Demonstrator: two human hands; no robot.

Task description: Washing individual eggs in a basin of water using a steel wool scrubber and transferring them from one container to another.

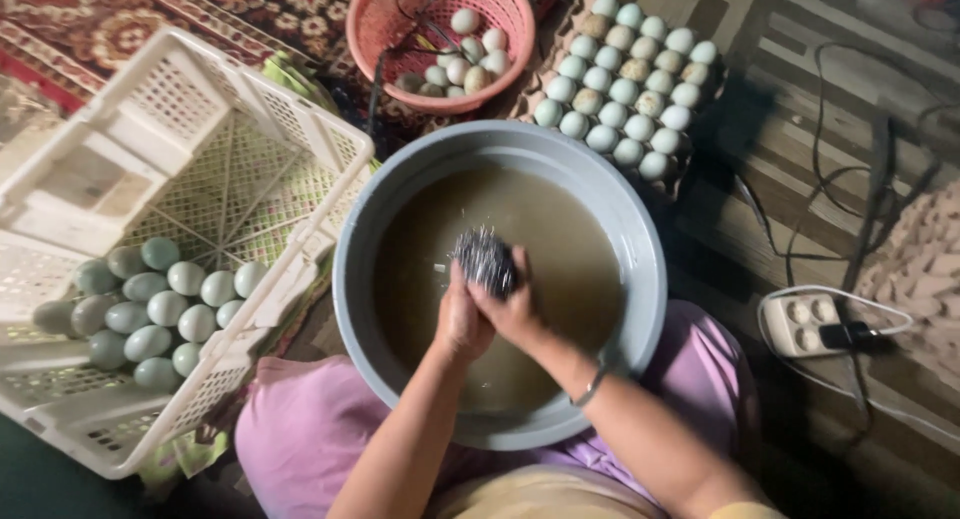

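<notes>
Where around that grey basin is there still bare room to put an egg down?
The white crate has open floor above its cluster of pale eggs. The pink basket is bare on its left half. The egg tray is full, and both hands with the steel scourer crowd the basin.

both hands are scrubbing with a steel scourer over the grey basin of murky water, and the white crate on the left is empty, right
Not quite. The head view shows the white crate holds a pile of pale green eggs. The rest stands: both hands hold the steel scourer over the grey basin of murky water.
</notes>
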